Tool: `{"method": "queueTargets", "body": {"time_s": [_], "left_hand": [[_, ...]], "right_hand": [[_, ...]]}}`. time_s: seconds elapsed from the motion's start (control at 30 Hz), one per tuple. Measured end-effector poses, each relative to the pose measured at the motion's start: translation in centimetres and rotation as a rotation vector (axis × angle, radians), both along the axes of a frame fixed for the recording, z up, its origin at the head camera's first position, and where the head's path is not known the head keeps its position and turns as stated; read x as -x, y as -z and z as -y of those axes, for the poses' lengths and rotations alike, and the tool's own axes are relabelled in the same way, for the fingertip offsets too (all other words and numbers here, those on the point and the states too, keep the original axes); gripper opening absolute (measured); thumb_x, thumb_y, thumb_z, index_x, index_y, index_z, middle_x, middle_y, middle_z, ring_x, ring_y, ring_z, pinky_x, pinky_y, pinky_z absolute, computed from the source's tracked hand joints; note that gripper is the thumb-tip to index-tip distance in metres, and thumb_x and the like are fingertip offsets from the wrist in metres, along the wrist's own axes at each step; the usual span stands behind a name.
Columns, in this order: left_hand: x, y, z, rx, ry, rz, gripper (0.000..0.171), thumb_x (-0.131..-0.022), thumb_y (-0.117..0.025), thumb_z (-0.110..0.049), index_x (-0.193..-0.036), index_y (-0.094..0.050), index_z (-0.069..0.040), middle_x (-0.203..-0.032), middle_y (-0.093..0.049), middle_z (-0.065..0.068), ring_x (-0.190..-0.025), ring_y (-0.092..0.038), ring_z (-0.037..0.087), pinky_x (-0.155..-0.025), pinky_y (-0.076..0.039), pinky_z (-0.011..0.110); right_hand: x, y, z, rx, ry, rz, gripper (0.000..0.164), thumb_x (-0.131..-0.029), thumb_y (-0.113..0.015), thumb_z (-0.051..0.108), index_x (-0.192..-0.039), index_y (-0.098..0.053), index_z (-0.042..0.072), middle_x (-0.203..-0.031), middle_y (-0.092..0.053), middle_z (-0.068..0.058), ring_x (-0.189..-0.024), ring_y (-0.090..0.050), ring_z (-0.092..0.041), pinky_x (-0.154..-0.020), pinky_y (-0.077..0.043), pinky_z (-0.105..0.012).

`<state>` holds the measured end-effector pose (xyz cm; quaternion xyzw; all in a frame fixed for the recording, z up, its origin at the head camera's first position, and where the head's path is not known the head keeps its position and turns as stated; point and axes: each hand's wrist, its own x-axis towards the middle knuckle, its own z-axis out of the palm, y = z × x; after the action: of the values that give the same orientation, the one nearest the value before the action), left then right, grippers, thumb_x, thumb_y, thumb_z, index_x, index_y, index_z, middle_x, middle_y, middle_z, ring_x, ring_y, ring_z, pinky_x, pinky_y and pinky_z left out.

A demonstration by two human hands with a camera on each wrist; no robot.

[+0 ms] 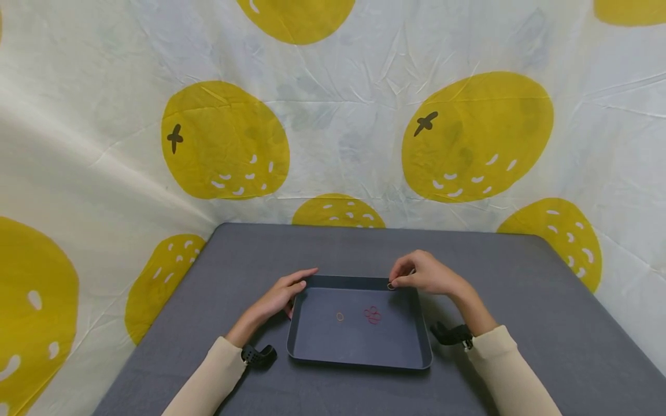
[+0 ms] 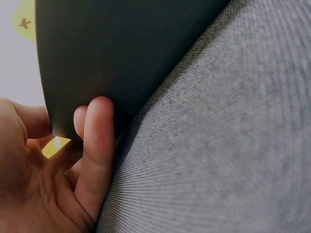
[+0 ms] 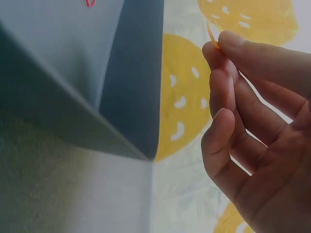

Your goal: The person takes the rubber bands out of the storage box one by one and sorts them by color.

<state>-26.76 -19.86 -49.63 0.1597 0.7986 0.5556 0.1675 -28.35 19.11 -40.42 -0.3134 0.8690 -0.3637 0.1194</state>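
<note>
A dark grey rectangular tray sits on the table. My left hand holds its back left corner, the thumb at the rim and fingers against the outside wall. Over the back right corner, my right hand pinches a small orange rubber band between thumb and index fingertip; its other fingers are loosely bent. On the tray floor lies one orange rubber band, left of a small cluster of several red rubber bands.
A grey cloth-covered table extends all round the tray. Behind it hangs a white curtain printed with large yellow fruit. Each wrist wears a black strapped device.
</note>
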Motion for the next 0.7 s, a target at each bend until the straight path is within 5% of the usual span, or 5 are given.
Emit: {"method": "queueTargets", "body": {"time_s": [0.43, 0.7], "left_hand": [[0.1, 0.1, 0.1, -0.015, 0.008, 0.016, 0.046, -0.114, -0.04, -0.025, -0.16, -0.042, -0.026, -0.155, -0.047, 0.022, -0.051, -0.056, 0.016, -0.049, -0.056, 0.035], [0.3, 0.1, 0.2, -0.006, 0.019, 0.008, 0.047, -0.113, -0.041, -0.024, -0.161, -0.041, -0.025, -0.141, -0.055, 0.027, -0.051, -0.057, 0.017, -0.048, -0.056, 0.037]], "right_hand": [[-0.1, -0.3, -2.4, -0.007, 0.063, 0.006, 0.005, -0.096, -0.074, 0.015, -0.093, -0.079, 0.014, -0.091, -0.079, -0.001, -0.086, -0.072, -0.032, -0.068, -0.053, -0.027], [-0.2, -0.4, -4.1, -0.019, 0.105, -0.003, 0.008, -0.096, -0.075, 0.017, -0.094, -0.08, 0.011, -0.092, -0.079, -0.011, -0.068, -0.06, -0.02, -0.054, -0.045, -0.026]]}}
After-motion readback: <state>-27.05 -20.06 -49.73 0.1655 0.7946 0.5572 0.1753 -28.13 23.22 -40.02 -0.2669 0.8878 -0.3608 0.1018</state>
